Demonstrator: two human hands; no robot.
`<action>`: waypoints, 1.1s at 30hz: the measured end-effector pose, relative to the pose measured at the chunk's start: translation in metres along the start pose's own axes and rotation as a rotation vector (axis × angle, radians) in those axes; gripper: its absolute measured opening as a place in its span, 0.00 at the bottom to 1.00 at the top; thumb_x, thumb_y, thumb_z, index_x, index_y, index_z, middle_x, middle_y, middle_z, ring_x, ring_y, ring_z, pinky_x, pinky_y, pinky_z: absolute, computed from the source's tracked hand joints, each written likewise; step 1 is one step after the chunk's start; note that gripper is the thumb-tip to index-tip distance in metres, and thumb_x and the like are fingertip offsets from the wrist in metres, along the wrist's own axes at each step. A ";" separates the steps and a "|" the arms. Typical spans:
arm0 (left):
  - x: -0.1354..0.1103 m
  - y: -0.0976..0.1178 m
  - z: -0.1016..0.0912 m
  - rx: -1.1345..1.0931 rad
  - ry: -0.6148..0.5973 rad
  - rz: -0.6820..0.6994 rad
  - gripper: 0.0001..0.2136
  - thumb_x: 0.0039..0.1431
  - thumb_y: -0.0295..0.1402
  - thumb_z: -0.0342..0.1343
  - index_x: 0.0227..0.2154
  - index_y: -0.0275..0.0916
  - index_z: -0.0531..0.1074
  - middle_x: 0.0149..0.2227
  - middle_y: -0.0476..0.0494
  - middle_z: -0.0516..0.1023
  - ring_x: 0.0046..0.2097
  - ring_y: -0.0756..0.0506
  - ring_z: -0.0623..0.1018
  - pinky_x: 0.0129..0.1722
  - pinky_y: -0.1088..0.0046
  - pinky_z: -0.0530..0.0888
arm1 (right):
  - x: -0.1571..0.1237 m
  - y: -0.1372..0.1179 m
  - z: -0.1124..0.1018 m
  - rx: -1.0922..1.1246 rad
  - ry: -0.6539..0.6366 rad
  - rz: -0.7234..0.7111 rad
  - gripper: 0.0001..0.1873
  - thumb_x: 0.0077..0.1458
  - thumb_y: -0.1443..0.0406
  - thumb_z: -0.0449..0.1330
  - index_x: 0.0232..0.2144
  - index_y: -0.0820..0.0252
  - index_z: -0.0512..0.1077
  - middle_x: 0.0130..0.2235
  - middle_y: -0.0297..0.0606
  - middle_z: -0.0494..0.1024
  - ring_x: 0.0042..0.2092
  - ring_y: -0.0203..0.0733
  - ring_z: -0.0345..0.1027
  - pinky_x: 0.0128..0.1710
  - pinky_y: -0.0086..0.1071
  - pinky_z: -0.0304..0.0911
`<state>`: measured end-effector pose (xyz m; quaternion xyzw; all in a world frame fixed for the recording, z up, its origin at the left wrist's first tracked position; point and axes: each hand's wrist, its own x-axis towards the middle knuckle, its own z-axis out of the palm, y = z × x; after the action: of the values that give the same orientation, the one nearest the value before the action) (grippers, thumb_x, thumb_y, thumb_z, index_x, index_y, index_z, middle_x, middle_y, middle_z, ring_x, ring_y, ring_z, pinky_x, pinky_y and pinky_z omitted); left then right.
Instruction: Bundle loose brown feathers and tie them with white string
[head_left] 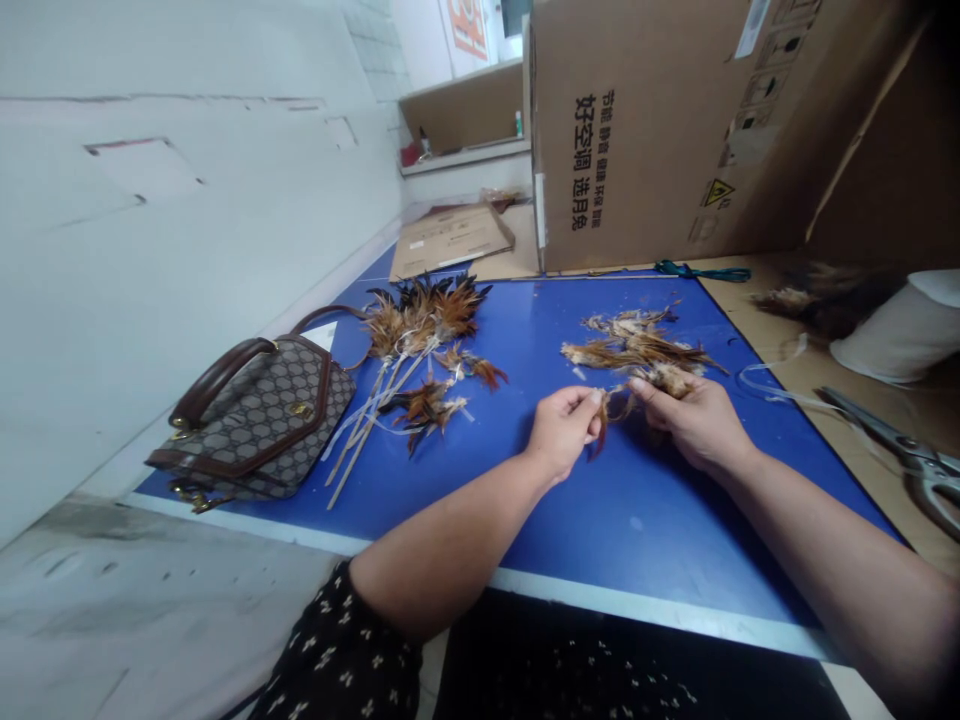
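Note:
My left hand (pixel 564 432) is closed in a pinch on a small brown feather (pixel 601 428) that hangs from its fingertips. Close beside it, my right hand (pixel 694 415) is closed around a bunch of brown feathers (pixel 666 379), thumb on top. Just behind the right hand lies a pile of loose tan and brown feathers (pixel 634 340). Left of my hands are feather bundles on pale sticks (pixel 424 318), with dark tips pointing away from me. A smaller feather cluster (pixel 426 408) rests in front of them.
A patterned handbag (pixel 262 425) stands at the left of the blue table mat (pixel 600 580). Scissors (pixel 900 450) lie at the right edge, near a white roll (pixel 904 330) and dark feathers (pixel 817 295). A big cardboard box (pixel 660 140) rises at the back.

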<state>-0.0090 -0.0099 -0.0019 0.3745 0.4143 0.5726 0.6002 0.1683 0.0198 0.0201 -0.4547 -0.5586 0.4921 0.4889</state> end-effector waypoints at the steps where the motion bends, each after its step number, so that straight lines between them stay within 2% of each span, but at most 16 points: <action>1: 0.000 0.000 0.000 0.007 0.000 0.004 0.23 0.51 0.52 0.70 0.34 0.35 0.75 0.19 0.53 0.68 0.22 0.55 0.64 0.23 0.78 0.56 | 0.002 0.001 -0.001 0.016 0.017 -0.004 0.27 0.49 0.47 0.74 0.27 0.56 0.65 0.22 0.25 0.59 0.22 0.32 0.50 0.20 0.30 0.48; 6: 0.001 -0.001 -0.001 0.064 -0.002 0.047 0.22 0.54 0.52 0.68 0.34 0.35 0.75 0.19 0.54 0.67 0.21 0.55 0.63 0.22 0.77 0.56 | 0.006 0.004 -0.007 0.035 0.111 -0.006 0.28 0.49 0.48 0.75 0.25 0.56 0.63 0.22 0.26 0.58 0.23 0.32 0.49 0.21 0.30 0.47; 14: 0.001 -0.006 -0.001 0.167 0.026 0.077 0.17 0.59 0.48 0.65 0.34 0.37 0.75 0.20 0.54 0.69 0.23 0.54 0.65 0.25 0.77 0.60 | 0.000 0.007 -0.004 0.010 -0.007 -0.060 0.27 0.50 0.50 0.75 0.24 0.57 0.63 0.22 0.27 0.60 0.24 0.32 0.51 0.21 0.30 0.50; 22: 0.003 -0.007 -0.002 0.248 0.012 0.152 0.15 0.61 0.45 0.62 0.35 0.36 0.77 0.20 0.53 0.69 0.23 0.54 0.66 0.25 0.76 0.63 | -0.001 0.003 -0.002 -0.076 0.059 -0.071 0.26 0.48 0.48 0.75 0.23 0.56 0.66 0.21 0.28 0.63 0.22 0.33 0.53 0.20 0.31 0.51; 33: -0.002 0.001 0.000 0.355 0.001 0.212 0.13 0.60 0.43 0.62 0.33 0.36 0.79 0.20 0.51 0.70 0.25 0.51 0.68 0.29 0.74 0.67 | -0.001 0.001 -0.004 -0.110 0.065 -0.069 0.26 0.50 0.49 0.75 0.22 0.57 0.66 0.21 0.29 0.64 0.22 0.33 0.54 0.20 0.31 0.53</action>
<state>-0.0093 -0.0115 -0.0013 0.5159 0.4672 0.5506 0.4609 0.1725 0.0192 0.0188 -0.4768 -0.5840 0.4287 0.4977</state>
